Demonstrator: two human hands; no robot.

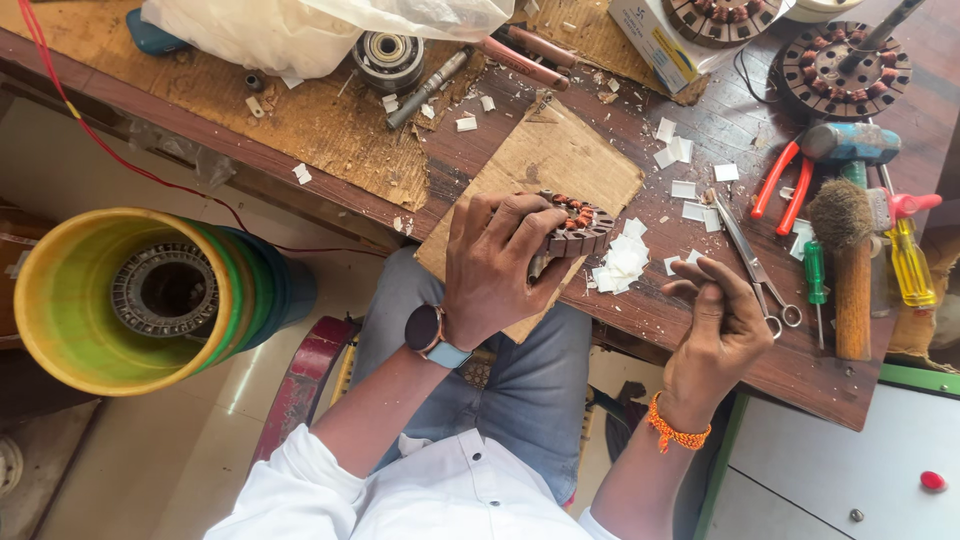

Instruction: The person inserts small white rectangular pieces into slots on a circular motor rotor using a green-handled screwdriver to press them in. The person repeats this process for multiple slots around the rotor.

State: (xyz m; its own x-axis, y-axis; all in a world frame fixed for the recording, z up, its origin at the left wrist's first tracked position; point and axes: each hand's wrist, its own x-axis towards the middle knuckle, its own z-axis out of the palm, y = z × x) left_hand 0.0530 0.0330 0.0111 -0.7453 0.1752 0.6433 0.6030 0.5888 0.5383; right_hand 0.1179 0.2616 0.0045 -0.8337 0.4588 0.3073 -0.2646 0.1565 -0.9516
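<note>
Two hands: left grip [497,262] clasps stator [575,228], right grip [716,318] pinched, contents unclear, white-blue box [652,40] top.

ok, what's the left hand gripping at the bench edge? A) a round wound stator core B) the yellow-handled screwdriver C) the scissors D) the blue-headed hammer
A: the left hand wraps over the round stator core with copper-coloured windings, on the cardboard sheet; the scissors, screwdriver and hammer lie untouched to the right.
</note>
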